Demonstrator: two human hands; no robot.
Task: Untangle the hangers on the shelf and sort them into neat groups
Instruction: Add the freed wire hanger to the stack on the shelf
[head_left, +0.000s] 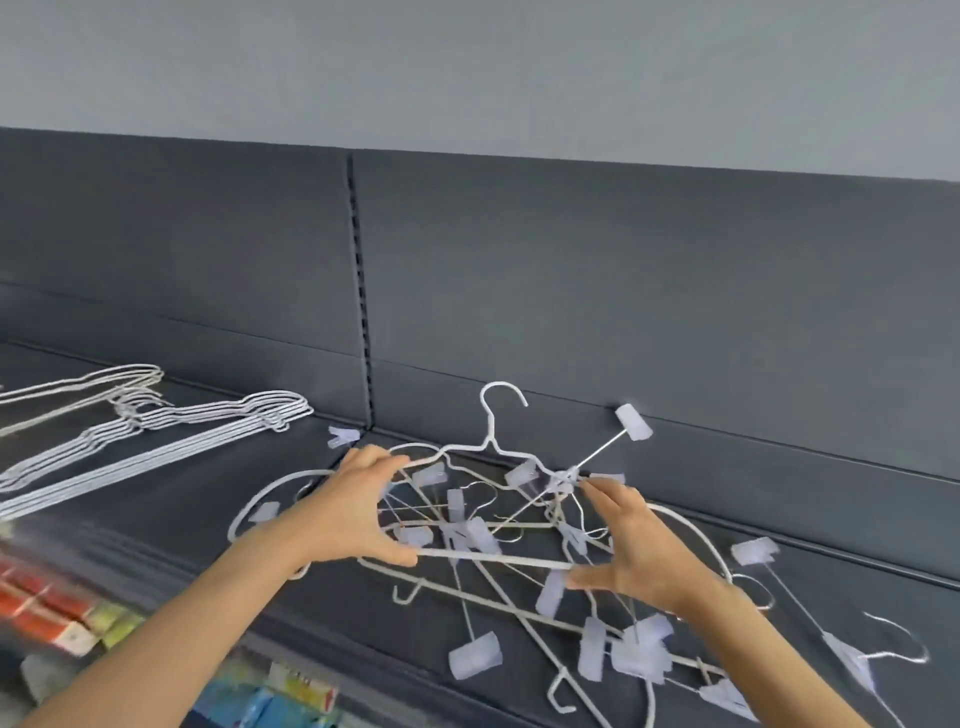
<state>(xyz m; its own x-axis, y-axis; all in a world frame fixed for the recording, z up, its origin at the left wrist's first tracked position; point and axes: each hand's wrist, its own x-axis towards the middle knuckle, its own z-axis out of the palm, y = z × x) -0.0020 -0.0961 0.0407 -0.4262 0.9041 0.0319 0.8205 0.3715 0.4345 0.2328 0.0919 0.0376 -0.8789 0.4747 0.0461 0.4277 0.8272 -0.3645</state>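
The fingers (383, 462) of the left hand (353, 514) curl over the shoulder wire of a white hanger (491, 441), thumb under its bottom bar, so that hand is grasping it. On the right hand (636, 545) the fingers reach to a knot of clips at the hanger's other shoulder and the thumb lies against the same bar. With the blur I cannot tell whether it grips or only touches.

The hanger stands tilted up with its hook towards the back panel (649, 312), rising out of a tangled heap (524, 587) of white hangers and clip hangers with pale translucent clips, spread over the right half of the dark shelf (171, 525). To the left, well apart, wire hangers (156, 441) lie nested in flat stacks. A loose clip (343, 436) sits between them and the heap. Coloured packets (62, 613) show blurred below the shelf edge.
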